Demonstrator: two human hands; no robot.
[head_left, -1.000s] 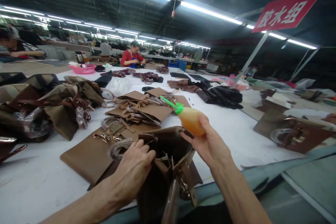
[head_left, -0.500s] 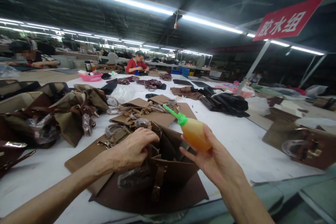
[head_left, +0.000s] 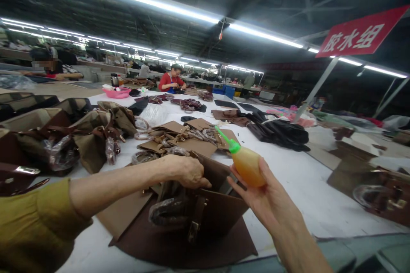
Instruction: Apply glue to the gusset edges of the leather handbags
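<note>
In my right hand [head_left: 272, 200] is a soft squeeze bottle [head_left: 248, 166] of amber liquid, its green nozzle pointing up and left. The thumb and palm hold it from the right, with the lower fingers stretched toward the bag. A brown handbag [head_left: 221, 217] stands with its top gaping, a plastic-wrapped handle and a strap with a metal clasp at its front. My left hand [head_left: 188, 170] is at the opening, fingers bent over the edge and partly hidden, thumb pointing right. Under the bag lies a dark brown flat panel [head_left: 153, 243].
Flat brown bag pieces [head_left: 179, 130] with wrapped handles lie beyond the bag. More handbags [head_left: 92, 145] stand in rows at left, and another handbag [head_left: 374, 187] is at right. Black material [head_left: 278, 130] and a pink basket [head_left: 117, 93] sit farther back. A co-worker [head_left: 171, 81] in red works across the table.
My left hand has moved right and farther over the bag's opening, and its mustard sleeve has come into view. My right hand still holds the bottle. The view has shifted slightly.
</note>
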